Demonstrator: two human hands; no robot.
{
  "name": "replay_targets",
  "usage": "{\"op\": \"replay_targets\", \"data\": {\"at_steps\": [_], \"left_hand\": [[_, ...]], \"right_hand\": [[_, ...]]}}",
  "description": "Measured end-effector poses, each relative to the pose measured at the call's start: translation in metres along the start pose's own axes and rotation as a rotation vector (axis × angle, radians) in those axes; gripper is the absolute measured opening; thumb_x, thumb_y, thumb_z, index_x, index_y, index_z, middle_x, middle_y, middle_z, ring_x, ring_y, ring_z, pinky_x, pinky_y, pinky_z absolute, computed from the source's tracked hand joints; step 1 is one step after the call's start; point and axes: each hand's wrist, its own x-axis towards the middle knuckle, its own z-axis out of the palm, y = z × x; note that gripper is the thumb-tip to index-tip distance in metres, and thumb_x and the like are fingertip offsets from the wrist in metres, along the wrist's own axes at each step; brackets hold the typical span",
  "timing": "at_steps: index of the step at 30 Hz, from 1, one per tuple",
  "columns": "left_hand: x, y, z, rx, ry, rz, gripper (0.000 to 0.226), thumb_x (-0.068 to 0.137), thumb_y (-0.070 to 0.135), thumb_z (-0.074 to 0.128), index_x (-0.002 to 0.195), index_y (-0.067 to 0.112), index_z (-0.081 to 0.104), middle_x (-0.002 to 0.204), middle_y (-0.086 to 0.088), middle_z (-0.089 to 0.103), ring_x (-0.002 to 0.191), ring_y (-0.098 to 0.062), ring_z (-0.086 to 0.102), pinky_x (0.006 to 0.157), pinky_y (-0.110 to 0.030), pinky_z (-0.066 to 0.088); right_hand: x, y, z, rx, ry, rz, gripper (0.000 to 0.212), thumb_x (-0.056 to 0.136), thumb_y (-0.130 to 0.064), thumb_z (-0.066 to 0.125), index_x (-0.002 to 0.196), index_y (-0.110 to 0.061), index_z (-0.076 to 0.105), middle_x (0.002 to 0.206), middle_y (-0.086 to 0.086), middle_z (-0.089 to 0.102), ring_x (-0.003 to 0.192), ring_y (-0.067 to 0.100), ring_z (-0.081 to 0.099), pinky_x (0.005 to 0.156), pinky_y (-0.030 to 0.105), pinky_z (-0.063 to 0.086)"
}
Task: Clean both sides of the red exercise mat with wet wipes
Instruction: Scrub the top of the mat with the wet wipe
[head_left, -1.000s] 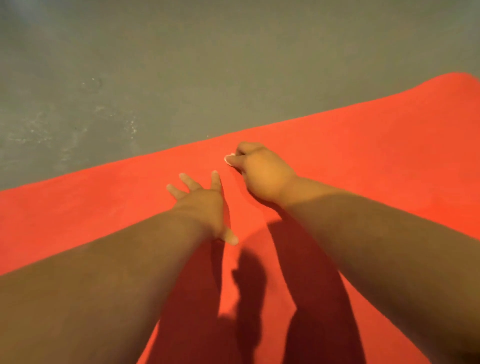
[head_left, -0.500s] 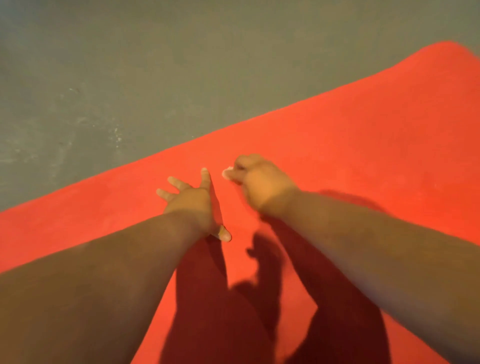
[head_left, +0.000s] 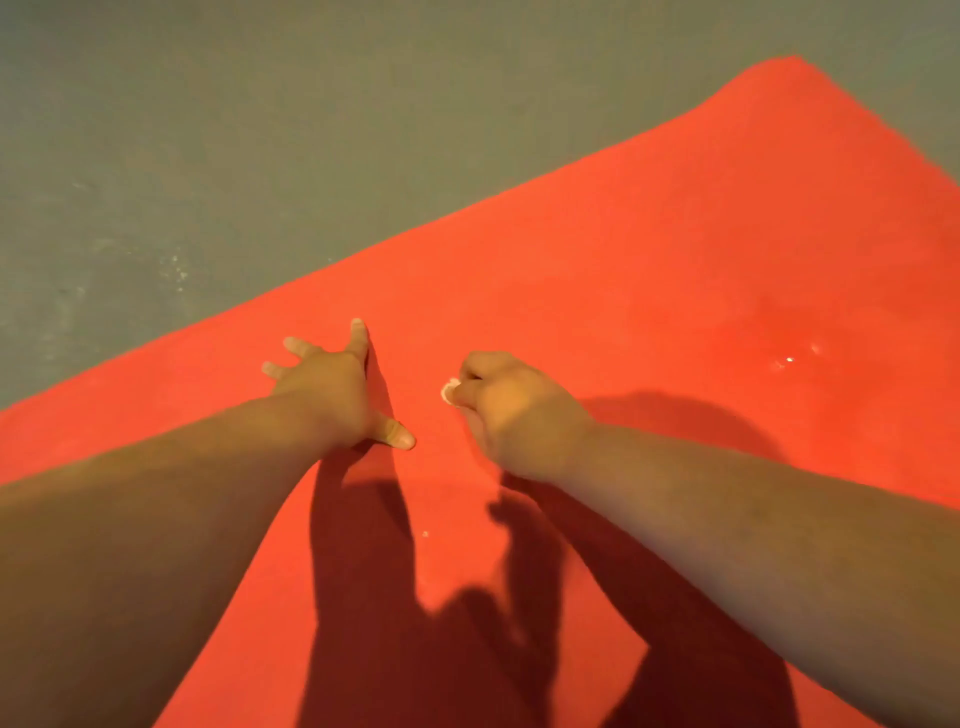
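A grey floor (head_left: 208, 130) fills the far side of the view. A red exercise mat (head_left: 649, 270) lies flat on it, its far edge running diagonally and one rounded corner reaching toward the floor's far right. Wet, shiny patches glisten near the mat's right side. It looks soft, light and floppy, probably slick where damp; lifting by an edge or corner seems best for turning it over. The left hand (head_left: 327, 389) is spread flat, pressing the mat. Just beside it, the right hand (head_left: 514, 405) is curled tight around a small white wipe (head_left: 450, 391).
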Motion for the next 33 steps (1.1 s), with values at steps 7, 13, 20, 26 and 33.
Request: {"op": "replay_targets", "data": {"at_steps": [7,13,20,26,33], "left_hand": [[-0.029,-0.002,0.014,0.211,-0.035,0.141,0.116,0.074,0.058,0.071,0.154,0.023,-0.006,0.153,-0.033,0.012,0.131,-0.042,0.042,0.104,-0.041,0.038],[-0.035,-0.006,0.011,0.333,-0.067,0.203,0.119,0.075,0.044,0.077,0.152,0.024,-0.011,0.155,-0.031,0.001,0.133,-0.039,0.041,0.104,-0.040,0.038],[-0.033,-0.015,0.015,0.321,-0.005,0.252,0.114,0.077,0.048,0.074,0.152,0.030,-0.009,0.157,-0.027,-0.001,0.133,-0.042,0.039,0.103,-0.041,0.038],[-0.036,-0.027,0.027,0.237,0.020,0.278,0.104,0.082,0.045,0.070,0.153,0.031,-0.005,0.159,-0.021,-0.008,0.140,-0.052,0.016,0.112,-0.046,0.026],[-0.040,-0.028,0.034,0.090,0.000,0.253,0.100,0.085,0.034,0.070,0.153,0.030,-0.003,0.158,-0.021,-0.014,0.141,-0.053,0.004,0.116,-0.046,0.016]], "right_hand": [[-0.021,0.121,-0.070,-0.175,0.333,0.681,0.019,0.085,-0.008,0.055,0.091,0.001,0.071,0.103,0.021,0.060,0.097,0.038,0.058,0.081,0.037,0.041],[-0.028,0.008,-0.007,-0.016,0.149,0.309,0.019,0.073,-0.005,0.053,0.075,-0.005,0.072,0.083,0.016,0.062,0.081,0.036,0.061,0.074,0.037,0.051],[-0.034,-0.033,0.017,0.015,-0.026,-0.066,0.028,0.086,-0.018,0.046,0.084,-0.011,0.073,0.082,0.011,0.062,0.080,0.033,0.060,0.072,0.036,0.052],[-0.033,-0.026,0.005,-0.159,0.005,0.154,0.017,0.079,-0.002,0.055,0.087,-0.003,0.070,0.089,0.015,0.059,0.087,0.037,0.057,0.075,0.039,0.050],[-0.089,-0.092,0.039,-0.110,-0.296,-0.334,0.029,0.086,-0.015,0.042,0.101,-0.022,0.066,0.092,-0.003,0.060,0.090,0.020,0.056,0.076,0.031,0.050]]}}
